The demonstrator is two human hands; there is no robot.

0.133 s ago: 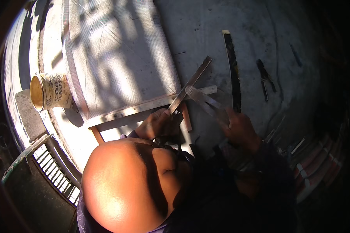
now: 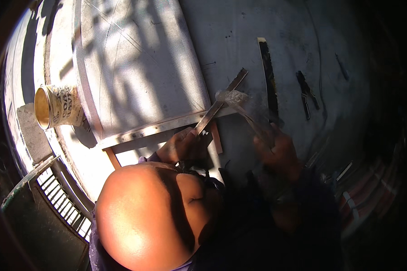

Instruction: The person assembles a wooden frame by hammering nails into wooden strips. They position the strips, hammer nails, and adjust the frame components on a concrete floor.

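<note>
My left hand point(image 2: 180, 145) is closed on the near end of a narrow flat strip point(image 2: 208, 119), dark toward its far tip. The strip lies slanted across the corner of a mesh-covered frame point(image 2: 142, 128). A hammer point(image 2: 252, 123) is gripped by its handle in my right hand point(image 2: 278, 151). Its head, smeared by motion, is at the strip, just past the frame's edge; whether they touch I cannot tell. Fingertips of both hands are partly in shadow.
On the grey floor to the right lie a long dark strip point(image 2: 268, 79), pliers point(image 2: 306, 92) with dark grips, and a thin tool point(image 2: 342, 67). To the left, a tipped-looking open bucket point(image 2: 54, 108) stands by a concrete block point(image 2: 34, 135). A dark panel point(image 2: 40, 221) fills the lower left.
The hammer has swung, its head turning across the strip, and my right hand has shifted slightly down. My left hand and the strip stay nearly in place.
</note>
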